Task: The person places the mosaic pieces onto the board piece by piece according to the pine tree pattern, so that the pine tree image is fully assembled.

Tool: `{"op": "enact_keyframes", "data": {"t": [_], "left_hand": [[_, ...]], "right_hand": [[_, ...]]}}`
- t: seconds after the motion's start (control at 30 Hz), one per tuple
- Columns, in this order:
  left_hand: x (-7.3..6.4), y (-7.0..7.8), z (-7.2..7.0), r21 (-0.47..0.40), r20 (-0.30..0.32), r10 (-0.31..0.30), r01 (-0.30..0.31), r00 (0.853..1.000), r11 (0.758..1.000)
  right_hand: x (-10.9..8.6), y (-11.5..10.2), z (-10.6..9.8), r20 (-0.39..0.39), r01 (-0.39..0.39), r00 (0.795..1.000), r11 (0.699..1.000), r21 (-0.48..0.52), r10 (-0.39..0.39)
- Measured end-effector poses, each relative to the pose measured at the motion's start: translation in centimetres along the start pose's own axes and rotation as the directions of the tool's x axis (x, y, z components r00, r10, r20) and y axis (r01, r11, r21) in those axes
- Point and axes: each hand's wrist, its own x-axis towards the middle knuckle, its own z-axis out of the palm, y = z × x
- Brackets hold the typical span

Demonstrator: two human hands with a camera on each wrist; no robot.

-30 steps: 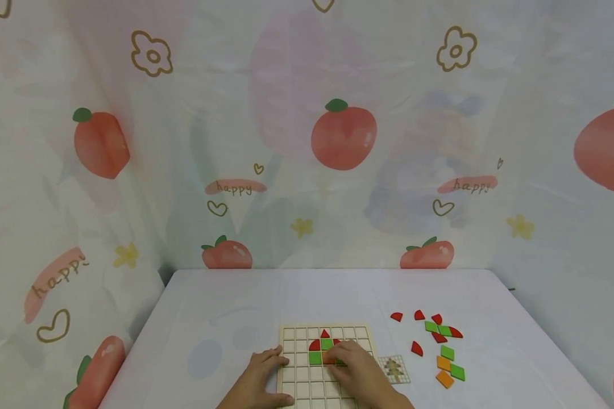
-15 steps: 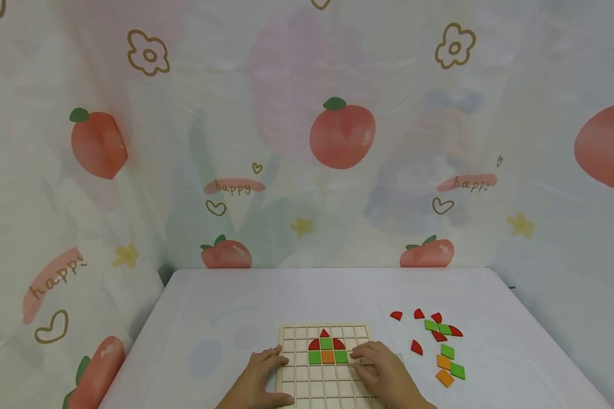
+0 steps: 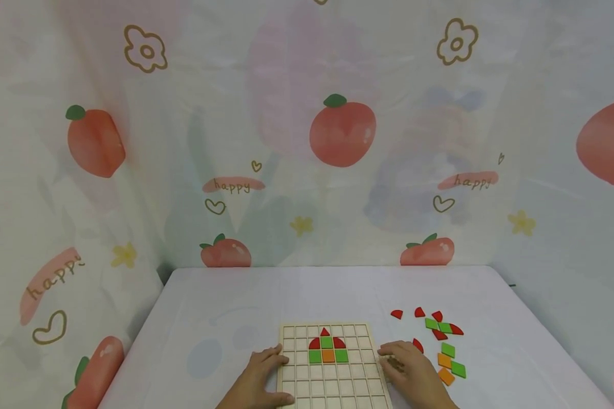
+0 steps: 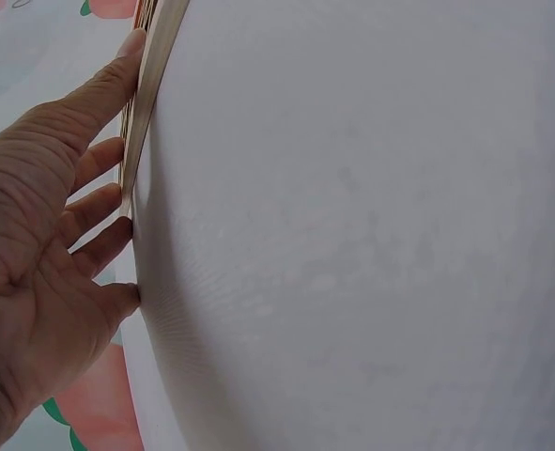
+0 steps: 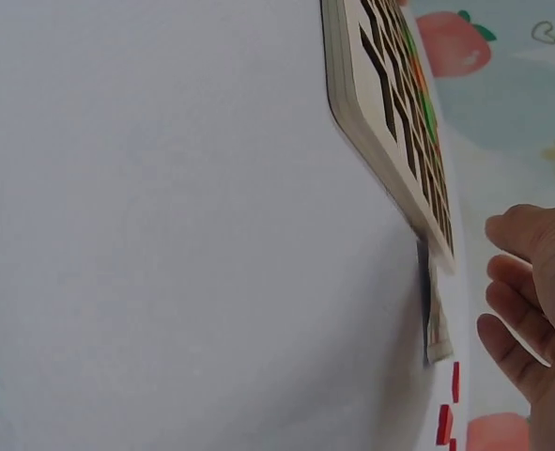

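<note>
The wooden grid board (image 3: 302,388) lies on the table. In its upper rows sit a red triangle (image 3: 324,332), a green square (image 3: 327,342) between two red quarter-circles, and below them an orange square (image 3: 328,356) between two green squares. My left hand (image 3: 258,378) rests along the board's left edge, fingers spread and fingertips touching it, thumb on the near part. My right hand (image 3: 414,372) hovers off the right edge over the small pattern card (image 3: 395,364), fingers loosely bent with nothing between them. It hides most of the card in the head view.
Right of the board lie loose tiles: several red quarter-circles (image 3: 419,312), several green squares (image 3: 447,349) and two orange squares (image 3: 446,376). One red piece is partly behind my right hand. A printed cloth backdrop (image 3: 337,216) rises behind the white table (image 3: 225,307).
My right hand has left the orange square and moved right, off the board and over the card, uncovering the tiles on the board. The left hand has stayed put.
</note>
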Motion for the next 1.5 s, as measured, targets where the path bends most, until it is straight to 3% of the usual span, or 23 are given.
{"op": "enact_keyframes", "data": {"t": [0.23, 0.47, 0.63, 0.9, 1.17, 1.5], "left_hand": [[0.0, 0.2, -0.1, -0.007, -0.005, -0.013, 0.013, 1.000, 1.000], [0.0, 0.2, 0.0, -0.007, -0.005, -0.004, 0.004, 1.000, 1.000], [0.0, 0.1, 0.0, -0.008, -0.007, 0.016, -0.016, 1.000, 1.000], [0.0, 0.4, -0.1, -0.002, -0.005, -0.005, 0.005, 1.000, 1.000], [0.1, 0.0, 0.0, -0.014, 0.010, -0.004, 0.004, 1.000, 1.000], [0.2, -0.1, 0.1, -0.005, -0.001, 0.008, -0.008, 1.000, 1.000]], "right_hand": [[0.2, 1.8, -1.3, -0.018, -0.029, 0.999, 1.000, 0.006, 0.029], [0.6, 3.2, -2.4, 0.005, -0.080, 0.997, 0.994, -0.074, 0.080], [0.6, 4.0, -2.9, -0.032, -0.081, 0.996, 0.990, -0.117, 0.078], [0.9, 5.5, -3.0, -0.072, -0.090, 0.994, 0.985, -0.149, 0.080], [1.4, 6.3, -2.8, -0.026, -0.098, 0.995, 0.982, -0.162, 0.095], [2.0, 6.9, -2.1, -0.038, -0.041, 0.999, 0.979, -0.201, 0.034]]}}
